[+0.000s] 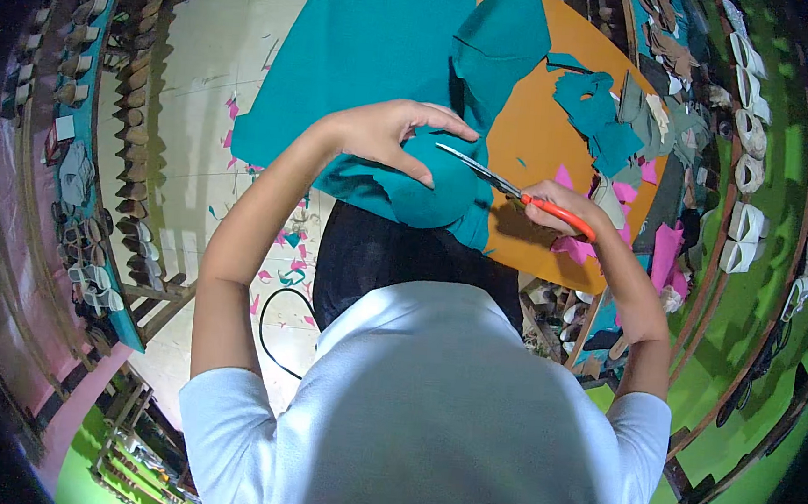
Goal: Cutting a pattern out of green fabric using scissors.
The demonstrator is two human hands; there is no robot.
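Observation:
A large piece of teal material (362, 43) drapes over the work surface and toward my lap. A rounded teal piece (432, 184) lies at its near edge, in front of my body. My left hand (379, 136) rests over this piece, thumb and fingers spread apart, with teal showing between them. In my right hand (566, 207) is a pair of scissors (494, 177) with red handles. Their blades point left toward my left fingertips, above the teal material, and look nearly together.
An orange board (549, 122) lies under the teal material, with teal offcuts (596, 116) and pink scraps (668, 252) on its right side. More scraps litter the tiled floor (204, 98). Racks of shoe lasts (131, 130) stand left; white shoes (744, 238) line the right shelves.

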